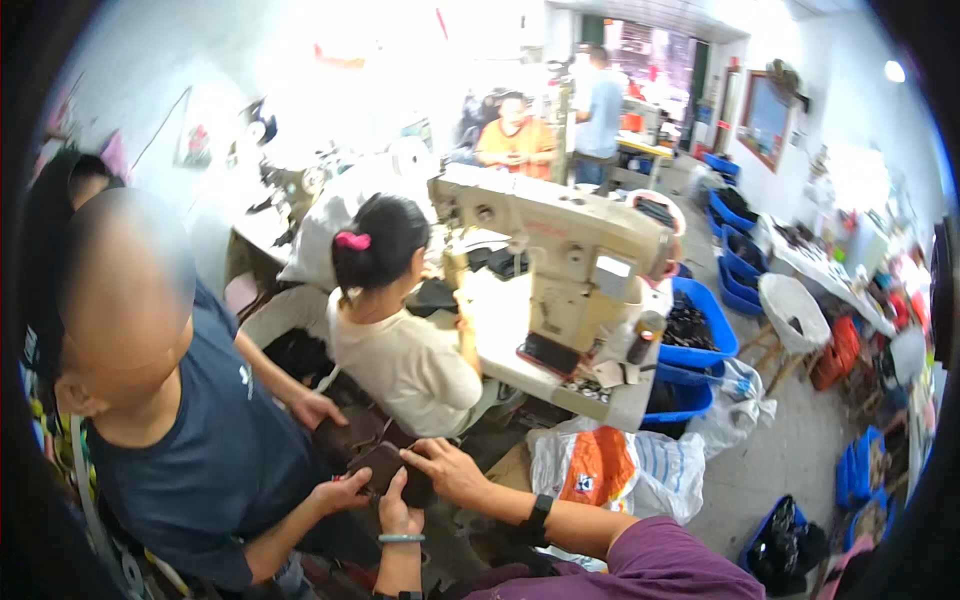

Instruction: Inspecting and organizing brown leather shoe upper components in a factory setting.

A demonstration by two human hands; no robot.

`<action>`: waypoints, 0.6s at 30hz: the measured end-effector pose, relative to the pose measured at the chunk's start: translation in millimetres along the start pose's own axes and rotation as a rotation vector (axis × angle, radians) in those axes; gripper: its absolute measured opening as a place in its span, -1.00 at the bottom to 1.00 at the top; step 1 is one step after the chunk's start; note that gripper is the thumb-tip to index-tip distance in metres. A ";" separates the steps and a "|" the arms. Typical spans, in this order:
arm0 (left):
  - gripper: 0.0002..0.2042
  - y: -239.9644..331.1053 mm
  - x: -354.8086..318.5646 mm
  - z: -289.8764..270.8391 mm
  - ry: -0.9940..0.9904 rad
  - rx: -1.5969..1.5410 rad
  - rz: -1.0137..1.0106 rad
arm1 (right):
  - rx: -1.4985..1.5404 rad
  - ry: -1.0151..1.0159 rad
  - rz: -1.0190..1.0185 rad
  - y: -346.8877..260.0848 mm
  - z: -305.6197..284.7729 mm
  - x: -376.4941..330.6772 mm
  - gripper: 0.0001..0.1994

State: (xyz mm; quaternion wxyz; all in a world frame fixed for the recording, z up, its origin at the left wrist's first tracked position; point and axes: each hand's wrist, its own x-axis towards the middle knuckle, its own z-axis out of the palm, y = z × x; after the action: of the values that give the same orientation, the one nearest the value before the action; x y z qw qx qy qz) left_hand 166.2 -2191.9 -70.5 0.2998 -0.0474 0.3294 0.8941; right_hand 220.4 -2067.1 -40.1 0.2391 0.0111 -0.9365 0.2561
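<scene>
A dark brown, leather-like piece [378, 468] is held up between me and a person in a dark blue T-shirt. My left hand [398, 510], with a pale bangle on the wrist, grips its lower edge with the thumb up. My right hand [452, 472], a black band on its wrist, reaches in from the right. Its fingers are stretched out, with the tips at the piece's upper right edge. The person's near hand [340, 494] holds the left side of the same piece. Their other hand [316, 410] holds another brown piece [348, 432] just behind. The exact kind of these pieces is unclear.
Ahead, a seated person in a cream top [400, 350] works at a large beige sewing machine [570, 250] on a white table [628, 400]. White and orange sacks [600, 465] lie beside it. Blue bins [700, 320] line the floor at right, near a white basket [795, 310].
</scene>
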 end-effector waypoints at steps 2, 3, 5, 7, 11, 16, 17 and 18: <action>-0.69 -2.0 -11.4 3.4 -0.084 0.047 0.025 | -0.038 -0.005 0.048 -0.4 -2.5 -16.6 -0.41; -0.70 -2.3 -17.2 4.2 -0.133 0.085 0.073 | -0.050 0.032 0.046 -1.8 -0.9 -26.9 -0.40; -0.70 -4.0 -28.9 3.9 -0.112 0.123 0.048 | -0.042 0.050 0.135 -3.0 -1.3 -58.5 -0.41; -0.70 -12.3 -42.0 0.9 -0.109 0.137 0.043 | 0.032 0.113 0.240 -1.1 -2.0 -103.7 -0.46; -0.68 -36.1 -70.7 -10.1 -0.073 0.229 0.080 | 0.073 0.034 0.523 -1.0 -1.0 -197.9 -0.58; -0.68 -40.8 -105.5 -15.8 -0.005 0.484 0.100 | 0.097 -0.076 0.747 -4.3 -23.2 -308.2 -0.65; -0.70 -39.2 -113.9 -15.3 -0.013 0.524 0.102 | 0.095 -0.091 0.783 -5.9 -28.9 -330.3 -0.66; -0.75 -38.2 -121.7 -13.5 0.006 0.571 0.130 | 0.102 -0.117 0.830 -6.9 -34.7 -350.7 -0.67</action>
State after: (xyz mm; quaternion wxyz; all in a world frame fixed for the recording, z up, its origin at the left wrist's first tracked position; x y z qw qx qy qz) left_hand 285.7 -2238.7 -68.1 0.2419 0.0574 0.5708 0.7825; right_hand 547.2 -2092.0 -169.7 0.0610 -0.3409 -0.8596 0.3757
